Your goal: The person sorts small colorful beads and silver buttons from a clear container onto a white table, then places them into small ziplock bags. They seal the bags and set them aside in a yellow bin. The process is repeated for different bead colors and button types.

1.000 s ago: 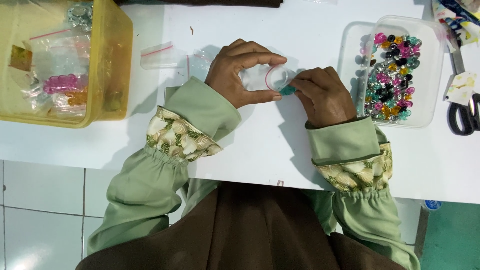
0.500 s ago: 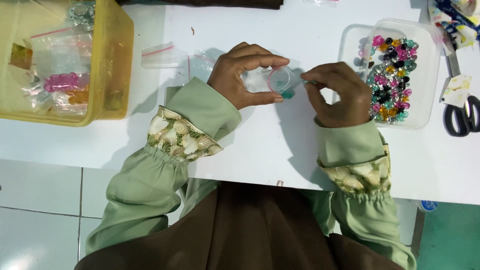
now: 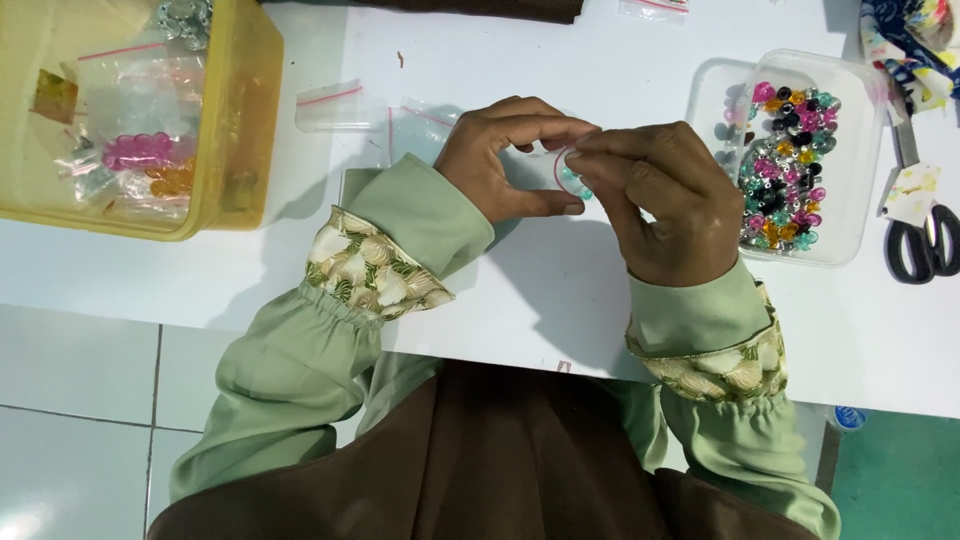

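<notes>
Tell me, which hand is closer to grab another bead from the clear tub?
Probably the right hand. It sits just beside the clear tub of coloured beads, while the left hand is farther away, holding the small plastic bag with teal beads.

White table (image 3: 620, 60), evenly lit; pale tiled floor (image 3: 70, 400) lower left, green floor (image 3: 895, 470) lower right.

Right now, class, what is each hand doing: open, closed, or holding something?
Left hand: closed on the small clear zip bag.
Right hand: fingertips pinched at the bag's mouth, by the teal beads.
</notes>
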